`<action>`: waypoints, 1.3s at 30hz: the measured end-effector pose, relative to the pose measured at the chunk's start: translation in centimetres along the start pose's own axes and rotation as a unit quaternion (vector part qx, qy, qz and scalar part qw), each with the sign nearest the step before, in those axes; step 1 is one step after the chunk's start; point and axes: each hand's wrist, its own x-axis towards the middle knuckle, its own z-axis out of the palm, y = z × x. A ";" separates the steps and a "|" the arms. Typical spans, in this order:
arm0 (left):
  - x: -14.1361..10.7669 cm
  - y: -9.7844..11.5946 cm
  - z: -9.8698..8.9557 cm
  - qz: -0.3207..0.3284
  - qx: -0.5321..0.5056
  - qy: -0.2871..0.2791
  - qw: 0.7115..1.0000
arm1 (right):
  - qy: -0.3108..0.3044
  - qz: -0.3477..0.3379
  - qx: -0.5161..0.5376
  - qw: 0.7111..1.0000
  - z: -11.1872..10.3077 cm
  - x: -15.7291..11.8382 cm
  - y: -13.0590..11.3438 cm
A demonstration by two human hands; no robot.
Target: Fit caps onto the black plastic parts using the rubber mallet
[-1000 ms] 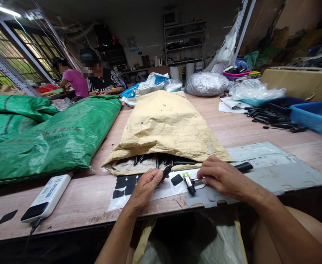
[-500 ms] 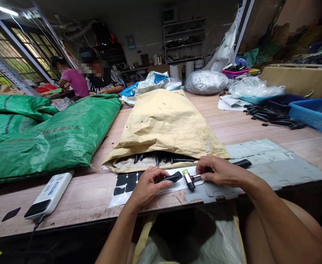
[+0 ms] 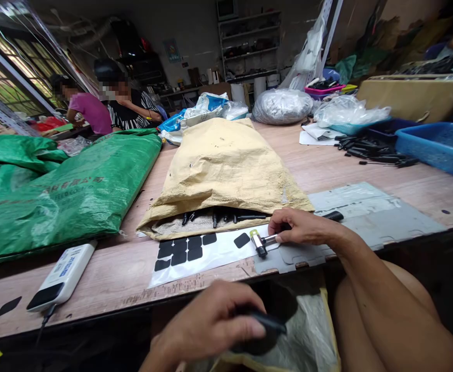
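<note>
My left hand [image 3: 211, 323], blurred by motion, is closed around a black elongated part [image 3: 270, 322] below the table edge, above the open mouth of a lined sack [image 3: 303, 330] at my lap. My right hand [image 3: 301, 226] grips the handle of a small mallet [image 3: 259, 244] with a metal head, one yellowish and one black face. The mallet lies low over a white sheet [image 3: 218, 259] and a grey plate [image 3: 389, 222]. Several black rounded squares [image 3: 178, 258] stick on the sheet. Behind it, black parts [image 3: 215, 219] show in the mouth of a cream sack [image 3: 226, 165].
Green sacks [image 3: 94, 191] fill the left side, with a white power bank [image 3: 65, 279] and its cable in front. On the right are a blue basket [image 3: 435, 150] and a pile of black parts [image 3: 373, 151]. Two people [image 3: 127, 103] sit beyond the table at left.
My left hand has moved from the sheet down toward my lap with the black part. My right hand keeps hold of the mallet. The view has shifted slightly.
</note>
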 end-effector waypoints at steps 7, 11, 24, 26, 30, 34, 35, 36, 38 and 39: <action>1.6 -5.7 7.2 -0.173 0.187 0.009 0.967 | 0.010 0.000 -0.017 1.000 0.1 0.0 0.1; 1.5 -4.6 6.9 -0.140 0.137 0.006 0.981 | 0.012 0.003 -0.020 1.000 0.2 0.0 0.1; 10.0 -3.6 -8.1 -0.180 0.283 0.466 0.818 | 0.024 -0.017 -0.053 0.998 0.1 -0.3 -0.5; 10.1 -3.8 -8.1 -0.188 0.301 0.456 0.816 | 0.023 -0.018 -0.059 0.998 0.1 -0.3 -0.6; 7.7 -3.2 -7.7 -0.168 0.281 0.438 0.837 | 0.025 -0.030 -0.083 0.996 0.3 -0.2 -0.8; 4.5 -3.0 -6.2 -0.096 0.241 0.432 0.864 | 0.039 -0.068 -0.092 0.993 0.3 -0.8 -0.8; 4.1 -3.1 -5.6 -0.067 0.230 0.415 0.878 | 0.046 -0.075 -0.084 0.993 0.2 -1.0 -0.8; 3.8 -3.3 -5.0 -0.040 0.222 0.395 0.891 | 0.055 -0.082 -0.072 0.992 0.1 -1.3 -0.9; 3.7 -3.7 -3.8 -0.001 0.216 0.360 0.908 | 0.088 -0.101 -0.044 0.990 -0.2 -1.8 -1.2; 3.9 -3.9 -3.3 0.009 0.218 0.352 0.910 | 0.115 -0.113 -0.031 0.986 -0.2 -2.0 -1.4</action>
